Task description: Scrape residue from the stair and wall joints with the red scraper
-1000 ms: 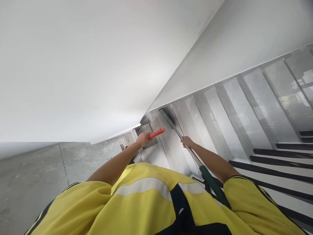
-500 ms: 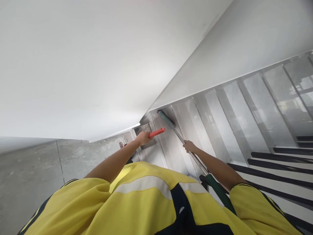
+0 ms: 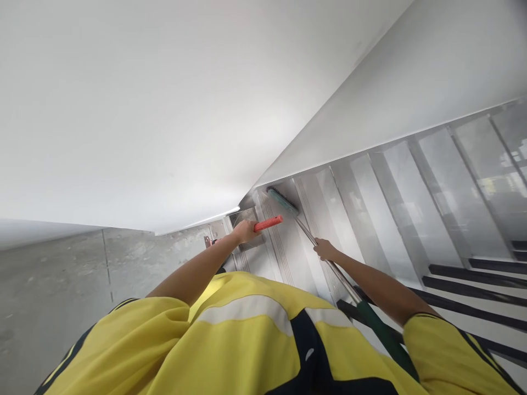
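Sweeping well likely calls for the broom head (image 3: 282, 201) flat on the far step (image 3: 288, 244), the right hand (image 3: 325, 249), fingers wrapped round the pole (image 3: 343, 281), guiding, and the left hand (image 3: 245, 231), fingers round the nearer red handle (image 3: 269, 223), steady.

Left hand (image 3: 246, 231), right hand (image 3: 324, 249) – both clenched

The shirt (image 3: 234, 362) is yellow, with a white band (image 3: 247, 311) curving across the chest and, towards 5 o'clock, a navy panel (image 3: 305, 334) bearing a small pale mark (image 3: 309, 354). The left sleeve (image 3: 144, 329) at 8 o'clock and right sleeve (image 3: 440, 351) at 4 are short and yellow, with dark stripes (image 3: 82, 343) along the outer sides; left hand (image 3: 246, 231) and right hand (image 3: 325, 249) are bare.
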Demonstrator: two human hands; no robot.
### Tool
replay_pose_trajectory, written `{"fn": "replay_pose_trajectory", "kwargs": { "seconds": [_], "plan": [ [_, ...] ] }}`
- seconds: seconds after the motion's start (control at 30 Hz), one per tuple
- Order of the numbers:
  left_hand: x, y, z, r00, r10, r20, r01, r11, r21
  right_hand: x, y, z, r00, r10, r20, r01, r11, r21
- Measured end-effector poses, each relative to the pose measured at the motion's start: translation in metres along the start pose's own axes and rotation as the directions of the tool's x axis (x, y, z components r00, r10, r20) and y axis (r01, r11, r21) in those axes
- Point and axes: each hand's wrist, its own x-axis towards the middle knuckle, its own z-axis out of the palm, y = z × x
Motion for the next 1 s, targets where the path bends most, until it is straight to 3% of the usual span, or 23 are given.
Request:
{"fn": "replay_pose_trajectory", "kwargs": {
  "seconds": [0.27,0.4,0.63,0.7,0.9,1.0],
  "plan": [
    [-0.003,0.003,-0.004,1.000,0.002,0.013,-0.002,1.000,-0.002,-0.021,0.036,0.016,0.994,-0.089,-0.060,0.064,0.942,-0.330],
    [-0.003,0.001,-0.001,1.000,0.006,0.013,-0.006,1.000,0.008,-0.008,0.047,0.003,0.985,-0.163,-0.049,0.115,0.848,-0.517],
    [0.001,-0.005,0.003,1.000,0.004,-0.028,-0.004,1.000,-0.006,0.069,-0.005,-0.045,0.979,-0.194,-0.069,0.132,0.849,-0.511],
    [0.002,-0.006,0.004,0.999,0.005,-0.053,-0.006,1.000,-0.016,0.085,-0.013,-0.053,0.983,-0.182,-0.026,0.143,0.843,-0.519],
    [0.000,-0.005,0.004,0.996,0.007,-0.083,-0.009,1.000,-0.018,0.072,0.022,-0.094,0.992,-0.126,-0.012,0.119,0.960,-0.254],
    [-0.001,-0.005,0.004,0.996,-0.004,-0.084,0.003,1.000,-0.016,0.066,0.028,-0.113,0.992,-0.124,-0.010,0.117,0.952,-0.281]
  ]
}}
